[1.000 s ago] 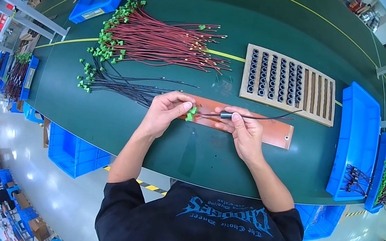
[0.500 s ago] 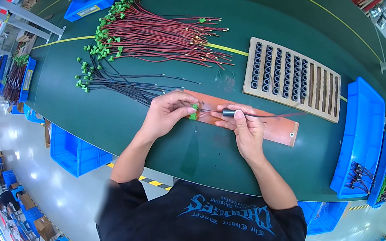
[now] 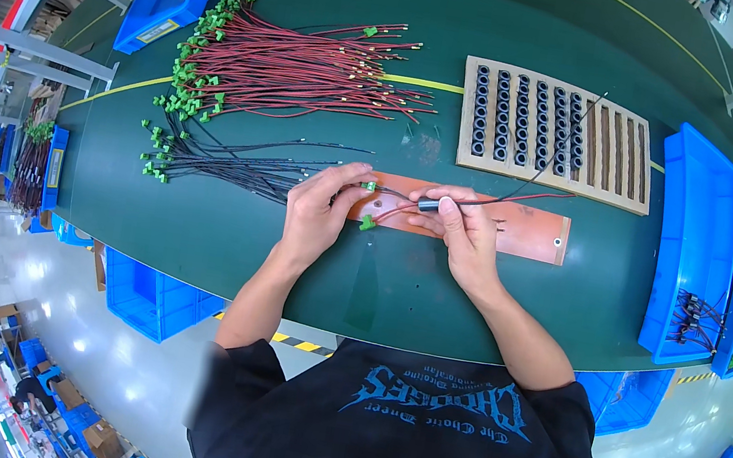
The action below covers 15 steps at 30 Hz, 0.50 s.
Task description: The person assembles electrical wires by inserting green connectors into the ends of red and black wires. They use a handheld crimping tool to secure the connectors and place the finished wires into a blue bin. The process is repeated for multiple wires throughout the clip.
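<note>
Big green desk [image 3: 389,300] fills mid-frame, as I see it from here. Pile of red wires [image 3: 305,71] lies upper left; wooden rack [image 3: 615,158] w/ blk cores [image 3: 520,119] in some slots sits upper right, long blue bin [image 3: 704,215] far right. Bunch of blk wires [image 3: 243,162] is left of ctr, orange board [image 3: 533,236] at ctr, beneath both hands. R hand [image 3: 468,240], just right of ctr: fingers clamped on blk cylinder [image 3: 429,205]; red wire [image 3: 544,196] & single blk wire [image 3: 496,200] stick out its right end. L hand [image 3: 320,207], ctr-left: fingers pinching green connector [image 3: 369,185]; 2nd connector [image 3: 368,222], also green, just below.
</note>
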### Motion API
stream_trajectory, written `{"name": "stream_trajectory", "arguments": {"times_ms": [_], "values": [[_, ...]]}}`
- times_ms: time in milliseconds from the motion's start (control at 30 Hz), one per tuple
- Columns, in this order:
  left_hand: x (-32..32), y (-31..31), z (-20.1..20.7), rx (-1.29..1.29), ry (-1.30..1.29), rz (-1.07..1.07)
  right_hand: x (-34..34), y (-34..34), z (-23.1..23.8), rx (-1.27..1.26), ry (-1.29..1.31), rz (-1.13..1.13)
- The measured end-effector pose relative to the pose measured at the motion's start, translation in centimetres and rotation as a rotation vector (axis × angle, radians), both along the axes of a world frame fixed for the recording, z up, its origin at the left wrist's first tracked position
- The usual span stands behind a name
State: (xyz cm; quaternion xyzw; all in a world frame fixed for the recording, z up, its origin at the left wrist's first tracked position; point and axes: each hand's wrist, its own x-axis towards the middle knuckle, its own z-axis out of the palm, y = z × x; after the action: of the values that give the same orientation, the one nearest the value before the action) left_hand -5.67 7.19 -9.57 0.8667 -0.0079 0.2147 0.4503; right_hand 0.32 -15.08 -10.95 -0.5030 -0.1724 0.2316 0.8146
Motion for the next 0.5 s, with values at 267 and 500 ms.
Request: {"name": "stream_trajectory", "arguments": {"times_ms": [267, 500], "values": [[0.4, 0.0, 1.2, 0.139, -0.025, -0.006, 0.0, -0.2, -0.3, -0.057, -0.041, -0.021], [0.6, 0.4, 1.7, 0.213, 0.023, -0.079, -0.5, 0.2, 0.1, -0.155, -0.176, -0.028]]}}
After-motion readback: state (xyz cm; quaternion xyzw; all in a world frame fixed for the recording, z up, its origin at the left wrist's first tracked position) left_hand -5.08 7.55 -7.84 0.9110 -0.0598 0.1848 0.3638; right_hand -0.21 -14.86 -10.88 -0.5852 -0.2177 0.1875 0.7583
